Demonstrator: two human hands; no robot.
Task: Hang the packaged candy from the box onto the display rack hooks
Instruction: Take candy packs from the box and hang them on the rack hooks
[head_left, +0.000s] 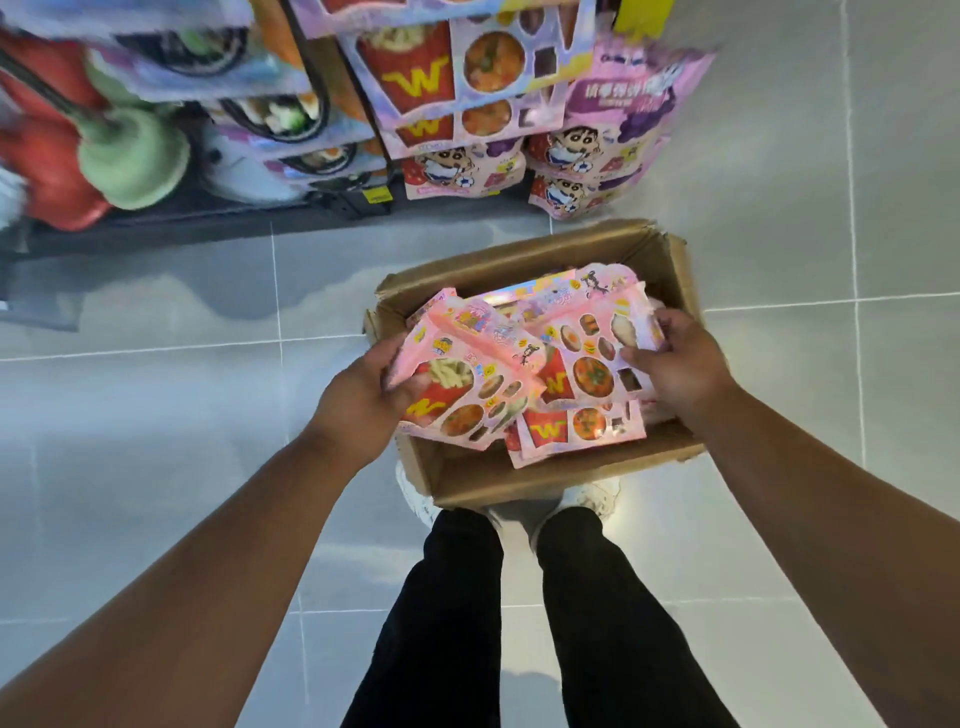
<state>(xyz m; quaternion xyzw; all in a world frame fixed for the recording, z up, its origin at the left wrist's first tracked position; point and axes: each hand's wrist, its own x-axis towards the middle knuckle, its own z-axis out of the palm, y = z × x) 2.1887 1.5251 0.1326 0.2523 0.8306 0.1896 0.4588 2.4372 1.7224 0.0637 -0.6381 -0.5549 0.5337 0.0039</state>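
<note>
Over the box (545, 483), each hand (363, 400) grips a candy pack (462, 395).

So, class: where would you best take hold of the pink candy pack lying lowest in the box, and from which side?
Take the candy pack by its near edge, coming from above on the person's side: it lies flat, that edge bare, the far part tucked under other packs.

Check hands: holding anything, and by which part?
Left hand grips a candy pack at its left edge; right hand grips another pack at its right edge.
</note>
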